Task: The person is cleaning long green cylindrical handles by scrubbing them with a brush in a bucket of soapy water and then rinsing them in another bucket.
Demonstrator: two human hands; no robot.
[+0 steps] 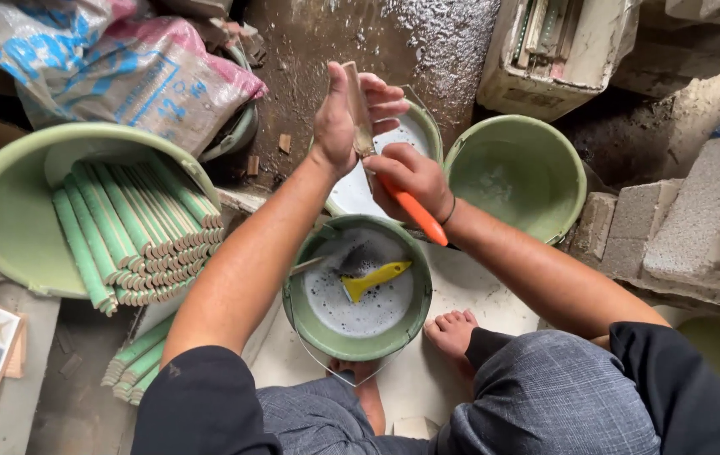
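Above the soapy green bucket, the left hand is wrapped around a narrow tile strip, thumb on one side and fingers curled over the other, holding it upright. The right hand is closed on the orange handle of a scraper, whose blade end meets the strip's lower edge.

To my eye this is scraping the strip clean, and it goes best with the blade laid flat on the face and pushed away from the gripping fingers, which sit close to its path. Short strokes would keep the thin piece from snapping.

Below the hands a yellow-handled tool lies in the foamy water. Left of the left forearm a big green basin holds stacked green strips; beyond the right hand stands another green bucket.
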